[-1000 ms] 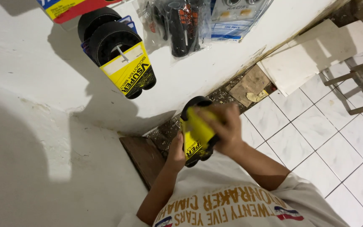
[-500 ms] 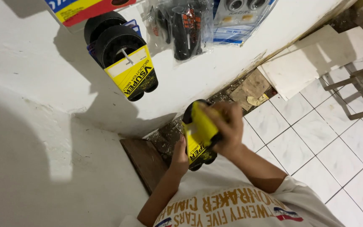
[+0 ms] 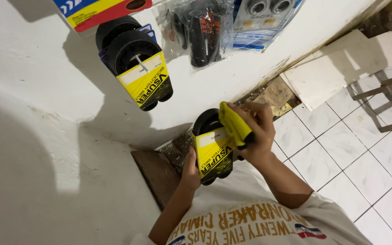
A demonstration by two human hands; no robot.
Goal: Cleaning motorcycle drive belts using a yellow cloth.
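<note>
Left hand [image 3: 190,170] held black belt in yellow-black sleeve [image 3: 213,152] by left edge, grip closed on it. Right hand [image 3: 257,134] just right of it, grip pinching yellow cloth [image 3: 235,125] against belt top. Beyond hands, similar belt [image 3: 139,72] hung on white wall [image 3: 32,90], well apart.

Your one head camera looks steeply down, close over your hands at centre; wall [image 3: 32,149] towards ten o'clock, tiled floor [image 3: 368,172] towards four.
</note>
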